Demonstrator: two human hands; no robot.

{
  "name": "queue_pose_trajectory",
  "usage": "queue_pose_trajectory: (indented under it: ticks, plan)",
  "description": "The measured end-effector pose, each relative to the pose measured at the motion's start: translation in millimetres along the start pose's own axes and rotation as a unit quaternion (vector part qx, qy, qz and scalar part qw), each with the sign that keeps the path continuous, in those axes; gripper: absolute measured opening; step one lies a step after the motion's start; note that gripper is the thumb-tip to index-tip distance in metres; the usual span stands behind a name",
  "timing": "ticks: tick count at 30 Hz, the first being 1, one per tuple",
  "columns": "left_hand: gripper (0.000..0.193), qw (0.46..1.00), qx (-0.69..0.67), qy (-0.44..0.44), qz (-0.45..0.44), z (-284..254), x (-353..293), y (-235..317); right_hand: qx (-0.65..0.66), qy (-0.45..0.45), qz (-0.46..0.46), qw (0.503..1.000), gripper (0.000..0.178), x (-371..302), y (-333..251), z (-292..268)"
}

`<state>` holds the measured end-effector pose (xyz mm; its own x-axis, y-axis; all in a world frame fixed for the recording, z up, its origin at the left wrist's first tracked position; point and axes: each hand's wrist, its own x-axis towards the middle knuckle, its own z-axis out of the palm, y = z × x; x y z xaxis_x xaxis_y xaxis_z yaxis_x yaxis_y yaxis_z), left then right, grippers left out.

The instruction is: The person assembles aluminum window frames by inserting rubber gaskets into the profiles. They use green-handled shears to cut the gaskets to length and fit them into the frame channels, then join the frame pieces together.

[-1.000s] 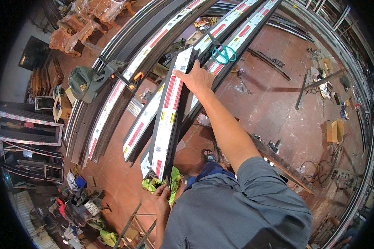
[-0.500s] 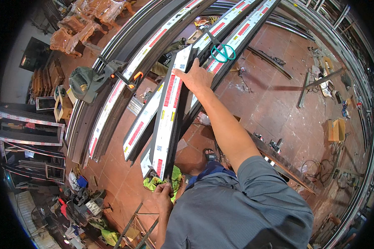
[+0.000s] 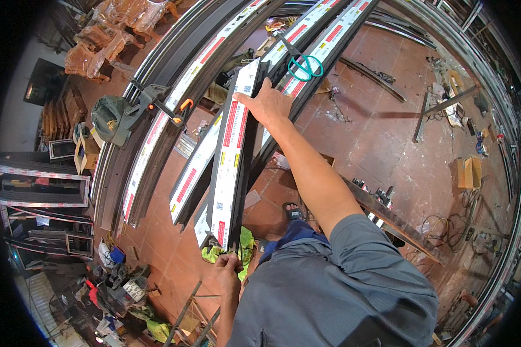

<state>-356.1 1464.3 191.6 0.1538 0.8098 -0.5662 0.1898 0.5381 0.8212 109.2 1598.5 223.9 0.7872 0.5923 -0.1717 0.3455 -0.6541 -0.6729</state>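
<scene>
A short metal profile (image 3: 226, 173), dark with white, red-printed protective film on its top face, lies slanted over other profiles. Near its far end, my right hand (image 3: 266, 104) is closed around it, the thumb on the filmed face and the fingers over the dark right side. At the near end, the fingers of my left hand (image 3: 228, 267) are pinched together right against the profile's tip. What they pinch is too small to make out. Teal-handled scissors (image 3: 305, 67) rest on a long filmed profile (image 3: 330, 43) beyond my right hand.
Another filmed profile (image 3: 185, 188) lies left of the short one, with long profiles (image 3: 173, 95) further left. An orange-tipped clamp (image 3: 167, 110) and a dark green cap (image 3: 111, 120) sit on those. Yellow-green cloth (image 3: 246, 246) hangs below the near end. A cardboard box (image 3: 469, 173) stands at right.
The view has shifted slightly, so most things sit a little further left. Both hands keep their places on the profile, and the profile has hardly moved.
</scene>
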Motion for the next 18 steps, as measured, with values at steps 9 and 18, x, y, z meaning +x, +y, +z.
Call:
queue_pose_trajectory:
  ticks: [9, 18]
  plan:
    - [0.011, 0.999, -0.042, 0.002, -0.028, 10, 1, 1, -0.007, 0.006, 0.000, 1.000, 0.104, 2, 1, 3]
    - [0.014, 0.998, 0.034, -0.020, -0.039, 10, -9, 8, -0.012, -0.004, 0.004, 1.000, 0.110, 1, 0, -2]
